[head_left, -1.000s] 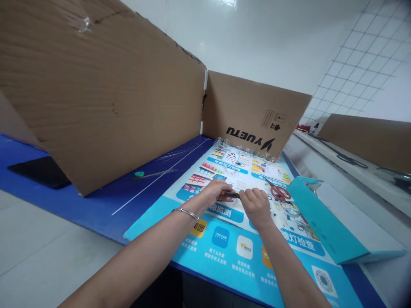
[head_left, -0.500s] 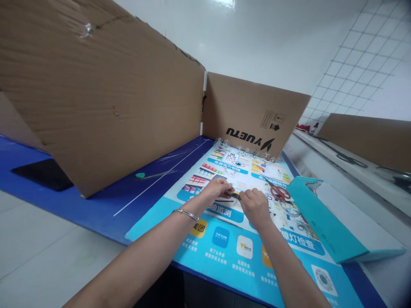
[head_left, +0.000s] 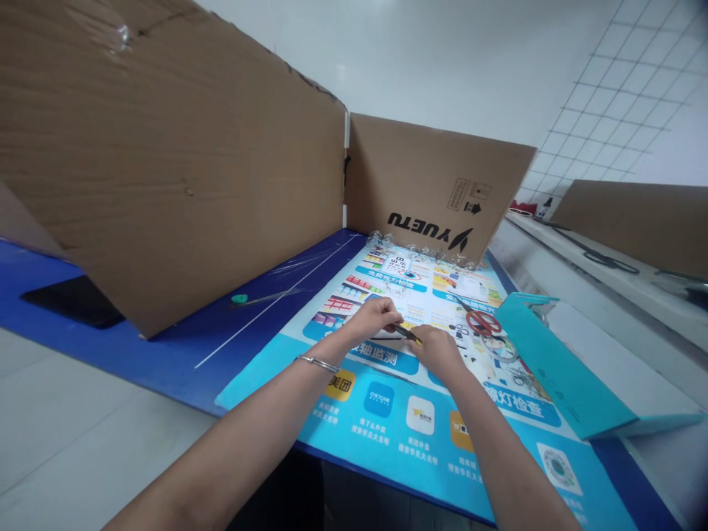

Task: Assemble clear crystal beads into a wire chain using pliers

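Note:
My right hand (head_left: pixel 441 348) is closed around the yellow-and-black handle of a small dark tool that looks like pliers (head_left: pixel 408 333). The tool's jaws point left, to the fingertips of my left hand (head_left: pixel 377 317). That hand is closed in a pinch beside the jaws. What lies between its fingers is too small to make out. Both hands are low over a printed poster mat (head_left: pixel 381 417). Right of them lie red-handled scissors (head_left: pixel 482 322) and a coil of thin wire (head_left: pixel 501 349).
Cardboard panels (head_left: pixel 237 177) stand left and at the back. Twisted clear wire pieces (head_left: pixel 420 252) line the back panel's foot. At right leans an opened turquoise box (head_left: pixel 564 369). A green-ended tool (head_left: pixel 240 299) and a dark flat object (head_left: pixel 74 301) lie left.
My right hand has turned and dropped slightly, so more of the tool and its yellow handle shows. My left hand stays pinched near the jaws. The view has shifted a little.

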### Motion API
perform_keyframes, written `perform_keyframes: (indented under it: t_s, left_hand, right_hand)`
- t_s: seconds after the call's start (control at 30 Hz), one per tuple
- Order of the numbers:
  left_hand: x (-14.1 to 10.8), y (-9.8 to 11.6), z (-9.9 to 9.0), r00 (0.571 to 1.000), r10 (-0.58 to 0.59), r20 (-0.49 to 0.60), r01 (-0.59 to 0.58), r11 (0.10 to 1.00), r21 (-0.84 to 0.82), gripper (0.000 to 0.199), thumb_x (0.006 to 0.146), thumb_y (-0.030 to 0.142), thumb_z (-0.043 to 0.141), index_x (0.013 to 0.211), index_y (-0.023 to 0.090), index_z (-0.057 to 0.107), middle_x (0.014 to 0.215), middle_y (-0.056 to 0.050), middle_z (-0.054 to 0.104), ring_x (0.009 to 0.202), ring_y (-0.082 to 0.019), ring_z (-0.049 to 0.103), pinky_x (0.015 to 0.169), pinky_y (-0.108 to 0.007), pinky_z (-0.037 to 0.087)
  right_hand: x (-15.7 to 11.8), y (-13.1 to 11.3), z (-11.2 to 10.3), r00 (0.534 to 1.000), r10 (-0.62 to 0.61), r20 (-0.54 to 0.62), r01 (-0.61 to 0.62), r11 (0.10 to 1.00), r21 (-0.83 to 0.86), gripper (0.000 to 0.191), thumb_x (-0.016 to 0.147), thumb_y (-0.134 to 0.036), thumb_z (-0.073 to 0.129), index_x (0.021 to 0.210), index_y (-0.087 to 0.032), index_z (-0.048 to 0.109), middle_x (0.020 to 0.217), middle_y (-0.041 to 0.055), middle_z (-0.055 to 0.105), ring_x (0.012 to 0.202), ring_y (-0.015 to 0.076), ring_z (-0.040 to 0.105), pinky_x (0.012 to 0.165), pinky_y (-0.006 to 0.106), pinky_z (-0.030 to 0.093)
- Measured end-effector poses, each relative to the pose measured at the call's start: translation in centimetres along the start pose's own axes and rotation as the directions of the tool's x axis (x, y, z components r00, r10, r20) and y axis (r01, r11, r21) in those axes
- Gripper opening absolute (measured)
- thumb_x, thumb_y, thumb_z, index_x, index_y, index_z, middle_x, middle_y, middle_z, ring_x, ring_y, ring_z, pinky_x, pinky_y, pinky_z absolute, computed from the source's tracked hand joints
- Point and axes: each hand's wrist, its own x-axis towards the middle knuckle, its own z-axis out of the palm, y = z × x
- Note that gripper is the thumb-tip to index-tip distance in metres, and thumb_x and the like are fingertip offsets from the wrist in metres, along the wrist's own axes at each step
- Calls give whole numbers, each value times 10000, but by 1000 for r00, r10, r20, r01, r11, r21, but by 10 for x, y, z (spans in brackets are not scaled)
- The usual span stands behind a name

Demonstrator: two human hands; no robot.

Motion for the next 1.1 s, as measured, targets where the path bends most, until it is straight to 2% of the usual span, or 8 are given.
perform_keyframes:
  t_s: [0.27, 0.43, 0.57, 0.67, 0.73, 0.83, 0.93, 1.1]
  left_hand:
    - [3, -6, 3, 999, -18, 30, 14, 992, 126, 154, 730, 260, 590, 686, 131, 518, 744, -52, 647, 645, -126, 625, 571, -220, 499]
    - [7, -13, -7, 997, -76, 16, 67, 942, 330, 171, 762, 307, 530, 708, 145, 527, 674, -46, 639, 578, -130, 610, 488, -199, 447]
    - [8, -21, -11, 996, -83, 42, 47, 837, 545, 160, 703, 298, 577, 623, 160, 562, 538, -4, 582, 525, -128, 554, 480, -197, 381]
    - [8, -27, -9, 998, -49, 35, 12, 733, 680, 116, 685, 263, 580, 610, 174, 579, 609, -6, 593, 604, -140, 539, 530, -206, 360]
    - [9, -30, -6, 999, -27, 21, 2, 665, 747, 53, 684, 219, 565, 695, 186, 604, 713, -15, 610, 679, -154, 541, 576, -214, 365]
    - [9, -31, -2, 1000, 14, 23, -27, 577, 816, 198, 685, 136, 526, 854, 192, 613, 896, -44, 603, 812, -180, 536, 672, -237, 381]
    - [8, -30, 3, 996, 51, 69, -86, 510, 856, 295, 668, 55, 485, 890, 192, 622, 982, -62, 581, 922, -196, 512, 771, -261, 375]
    - [6, -25, 11, 990, 86, 113, -139, 420, 897, 202, 690, 92, 499, 787, 184, 651, 933, -71, 595, 940, -215, 500, 826, -294, 358]
  right_hand:
    - [-1, 5, -1, 998, 11, 58, -11, 1000, 9, 264, 845, -425, 426, 967, -251, 582, 938, 11, 610, 858, 143, 543, 650, 220, 337]
    - [-1, 15, -7, 997, 26, 67, -24, 999, -36, 279, 832, -426, 445, 959, -229, 595, 950, 40, 596, 915, 161, 516, 701, 230, 340]
    - [-2, 30, -10, 992, 79, 99, -70, 994, -89, 294, 817, -423, 454, 976, -225, 602, 956, 63, 597, 910, 190, 520, 708, 262, 349]
    - [-3, 39, -9, 984, 123, 131, -105, 985, -136, 290, 795, -414, 480, 949, -209, 616, 946, 87, 603, 905, 220, 528, 713, 294, 354]
    - [-5, 42, -9, 978, 143, 153, -118, 980, -160, 295, 787, -420, 489, 929, -198, 622, 941, 99, 607, 896, 229, 536, 715, 306, 357]
    - [-6, 42, -9, 971, 155, 179, -122, 976, -182, 291, 781, -416, 494, 908, -190, 626, 928, 106, 613, 881, 230, 545, 713, 309, 358]
    - [-7, 39, -9, 972, 150, 182, -114, 974, -194, 267, 782, -379, 486, 903, -187, 626, 920, 109, 615, 878, 234, 546, 707, 311, 359]
    - [-10, 32, -10, 976, 138, 170, -101, 972, -211, 210, 772, -261, 478, 883, -172, 633, 917, 128, 618, 902, 245, 539, 737, 333, 351]
